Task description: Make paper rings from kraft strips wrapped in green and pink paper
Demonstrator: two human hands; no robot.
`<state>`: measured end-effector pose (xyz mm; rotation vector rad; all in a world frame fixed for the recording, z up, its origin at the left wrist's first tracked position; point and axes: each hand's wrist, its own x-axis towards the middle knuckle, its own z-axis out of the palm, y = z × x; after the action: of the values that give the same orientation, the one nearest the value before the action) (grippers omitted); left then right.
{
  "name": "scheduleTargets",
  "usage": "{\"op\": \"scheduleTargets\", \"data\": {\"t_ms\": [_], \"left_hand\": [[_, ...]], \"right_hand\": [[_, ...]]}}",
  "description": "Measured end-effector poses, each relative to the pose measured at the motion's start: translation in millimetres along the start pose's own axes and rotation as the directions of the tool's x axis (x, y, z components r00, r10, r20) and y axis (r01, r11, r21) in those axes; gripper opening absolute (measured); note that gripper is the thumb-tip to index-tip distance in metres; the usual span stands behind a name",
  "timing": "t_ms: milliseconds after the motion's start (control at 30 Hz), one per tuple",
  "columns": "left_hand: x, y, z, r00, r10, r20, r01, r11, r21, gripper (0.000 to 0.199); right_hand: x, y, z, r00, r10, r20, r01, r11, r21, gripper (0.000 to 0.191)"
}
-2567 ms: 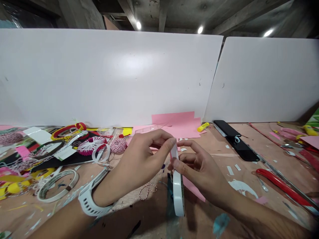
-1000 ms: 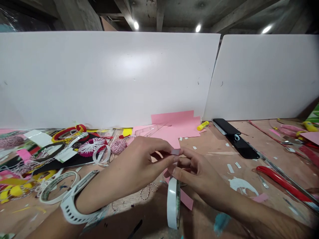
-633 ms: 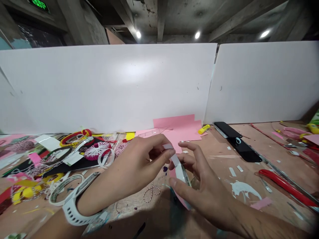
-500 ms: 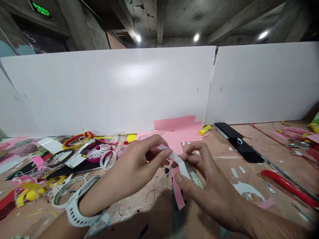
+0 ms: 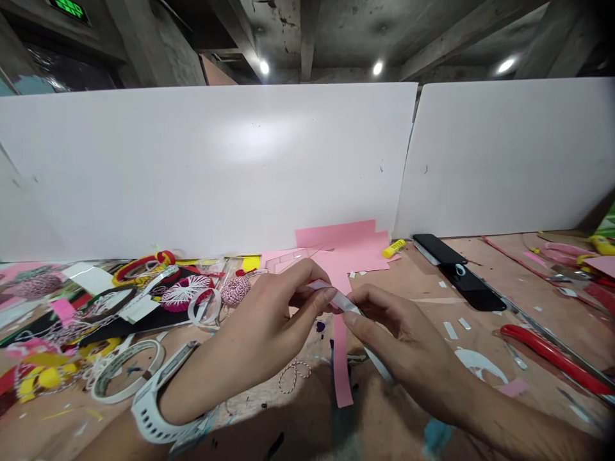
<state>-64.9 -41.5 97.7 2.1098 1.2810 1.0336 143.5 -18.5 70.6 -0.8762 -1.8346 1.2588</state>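
Observation:
My left hand (image 5: 283,314), with a white watch on its wrist, is closed in a pinch on the end of a narrow pink paper strip (image 5: 319,284). White tape (image 5: 344,305) runs from that strip toward my right hand (image 5: 384,326). The right thumb and fingers are closed on the tape. Part of a tape roll's rim (image 5: 379,365) shows below the right palm; the rest is hidden by the hand. Under the hands a longer pink strip (image 5: 343,371) extends toward me.
Pink paper sheets (image 5: 346,246) lie against the white partition, near a yellow glue stick (image 5: 394,248). On the right are a black phone (image 5: 439,250) and a red-handled tool (image 5: 552,358). Yarn, bracelets and a tape roll (image 5: 127,371) crowd the left.
My right hand has closed in along the white tape, its fingers now bunched nearer my left hand. The tape roll has turned, so its green print no longer shows.

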Motion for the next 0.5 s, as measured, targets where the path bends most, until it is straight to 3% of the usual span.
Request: {"op": "scheduleTargets", "data": {"t_ms": [167, 267, 400, 500], "left_hand": [[0.4, 0.0, 0.8, 1.000, 0.002, 0.011, -0.002, 1.000, 0.015, 0.014], [1.1, -0.3, 2.2, 1.000, -0.025, 0.003, 0.025, 0.998, -0.049, 0.009], [2.2, -1.7, 4.0, 0.997, -0.077, 0.014, 0.079, 0.981, -0.179, 0.023], [1.9, -2.3, 5.3, 0.996, -0.084, 0.032, 0.088, 0.983, -0.161, 0.021]], "right_hand": [[6.6, 0.9, -0.8, 0.993, 0.116, 0.027, -0.119, 0.980, 0.161, 0.025], [7.8, 3.8, -0.6, 0.992, 0.122, 0.034, -0.126, 0.975, 0.181, 0.023], [5.5, 6.1, -1.6, 1.000, 0.005, -0.010, -0.005, 1.000, -0.006, 0.018], [3.7, 4.7, -2.1, 0.998, -0.056, -0.022, 0.052, 0.987, -0.155, 0.019]]}}
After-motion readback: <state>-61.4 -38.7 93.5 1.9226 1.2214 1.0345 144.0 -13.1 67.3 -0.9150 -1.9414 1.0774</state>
